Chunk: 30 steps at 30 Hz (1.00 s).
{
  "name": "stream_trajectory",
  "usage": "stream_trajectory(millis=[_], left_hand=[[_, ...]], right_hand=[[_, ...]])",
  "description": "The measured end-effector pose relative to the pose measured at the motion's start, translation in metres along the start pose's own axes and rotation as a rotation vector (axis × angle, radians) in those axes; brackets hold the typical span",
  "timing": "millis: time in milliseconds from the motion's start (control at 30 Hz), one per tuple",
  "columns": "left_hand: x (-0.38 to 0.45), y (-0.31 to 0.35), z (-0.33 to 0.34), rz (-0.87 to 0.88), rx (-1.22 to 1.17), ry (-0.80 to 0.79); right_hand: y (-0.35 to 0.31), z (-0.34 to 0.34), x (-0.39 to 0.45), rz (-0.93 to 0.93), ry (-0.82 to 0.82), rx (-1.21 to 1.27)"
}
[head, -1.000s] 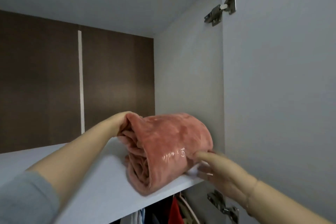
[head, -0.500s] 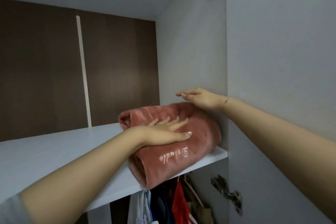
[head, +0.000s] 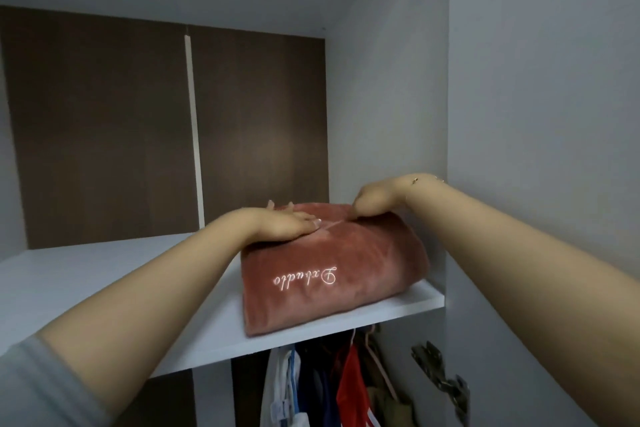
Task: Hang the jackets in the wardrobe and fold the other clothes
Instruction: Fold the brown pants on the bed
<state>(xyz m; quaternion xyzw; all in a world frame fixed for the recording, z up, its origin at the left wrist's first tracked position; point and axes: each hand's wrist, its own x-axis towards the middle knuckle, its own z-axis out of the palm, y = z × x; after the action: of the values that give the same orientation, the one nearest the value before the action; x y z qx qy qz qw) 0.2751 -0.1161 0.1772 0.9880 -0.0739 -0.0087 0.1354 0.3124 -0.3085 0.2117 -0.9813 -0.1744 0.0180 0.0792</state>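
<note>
Now that the pink folded garment (head: 332,270) sits square on the wardrobe shelf (head: 104,274) against the right wall, the left hand (head: 284,224) lies flat on top, the right hand (head: 377,199) curls its fingers loosely on the top fold, gripping nothing firmly, so this 1 piece looks stowed.

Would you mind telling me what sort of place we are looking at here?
Most likely the inside of a bedroom wardrobe: a white shelf holding a folded pink garment, hanging clothes below it, and door hinges on the open door at right.
</note>
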Motion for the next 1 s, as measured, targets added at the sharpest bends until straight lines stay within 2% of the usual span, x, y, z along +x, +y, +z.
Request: stream_trajectory(millis=[67, 100, 200, 333, 400, 467, 567, 667, 733, 767, 800, 867, 1000], left_hand=[[0.005, 0.003, -0.003, 0.012, -0.209, 0.024], [0.009, 0.002, 0.001, -0.01, -0.224, 0.062], [0.023, -0.004, 0.029, -0.091, 0.057, 0.084], [0.029, -0.007, 0.043, -0.199, 0.127, 0.062], [0.029, -0.008, 0.043, -0.195, 0.179, 0.067], [0.025, -0.007, 0.042, -0.178, 0.125, 0.098], [0.008, -0.007, 0.035, -0.17, -0.151, 0.249], [-0.022, -0.019, 0.037, -0.21, -0.799, 0.381], [-0.043, -0.024, 0.045, -0.193, -1.241, 0.294], [-0.049, -0.024, 0.05, -0.216, -1.349, 0.224], [-0.053, -0.018, 0.053, -0.25, -1.421, 0.172], [-0.053, -0.004, 0.054, -0.312, -1.485, 0.188], [-0.052, 0.027, 0.058, -0.305, -1.486, 0.186]], right_hand=[[-0.002, 0.001, 0.005, -0.095, -0.093, 0.147], [-0.001, 0.011, 0.008, -0.103, -0.122, 0.21], [0.009, 0.048, 0.021, -0.113, -0.063, 0.29], [0.02, 0.062, 0.03, -0.184, -0.018, 0.152], [0.015, 0.061, 0.025, -0.188, -0.005, 0.156], [0.011, 0.058, 0.016, -0.213, 0.013, 0.172], [0.009, 0.042, -0.007, -0.163, 0.04, 0.205], [0.013, 0.028, -0.028, -0.155, 0.074, 0.231], [0.013, 0.032, -0.039, -0.187, 0.093, 0.198], [0.014, 0.037, -0.042, -0.196, 0.113, 0.184], [0.013, 0.042, -0.044, -0.194, 0.143, 0.184], [0.014, 0.051, -0.046, -0.168, 0.218, 0.171], [0.031, 0.058, -0.049, -0.127, 0.31, 0.129]])
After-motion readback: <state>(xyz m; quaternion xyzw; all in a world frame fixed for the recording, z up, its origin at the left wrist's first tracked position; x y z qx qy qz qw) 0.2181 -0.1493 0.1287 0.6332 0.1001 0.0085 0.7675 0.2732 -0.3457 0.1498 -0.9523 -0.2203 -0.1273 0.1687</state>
